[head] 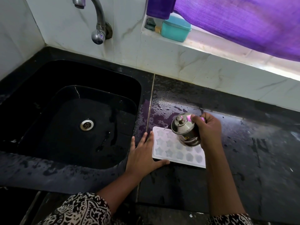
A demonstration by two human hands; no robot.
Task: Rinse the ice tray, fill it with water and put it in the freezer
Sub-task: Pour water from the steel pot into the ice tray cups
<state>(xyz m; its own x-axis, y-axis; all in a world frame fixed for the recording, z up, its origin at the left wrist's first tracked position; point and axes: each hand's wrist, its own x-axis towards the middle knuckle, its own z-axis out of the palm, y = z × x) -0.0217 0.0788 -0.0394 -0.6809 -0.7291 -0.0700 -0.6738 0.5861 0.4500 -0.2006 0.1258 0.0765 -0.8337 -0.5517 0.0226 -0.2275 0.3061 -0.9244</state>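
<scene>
We judge this to be the filling step. The ice tray (164, 148) lies flat on the wet dark surface (243, 151), just right of the sink (48, 75). Our right hand (208, 130) grips a small lidded steel jug (185, 130), tipped over the tray's far-left corner, and a thin thread of water seems to leave its spout. Our left hand (142, 153) lies flat with fingers straight against the tray's left edge, steadying it. Which moulds are full we cannot tell. Still left, by our reckoning: finishing the pour and carrying the tray level to the freezer, which is not in view.
</scene>
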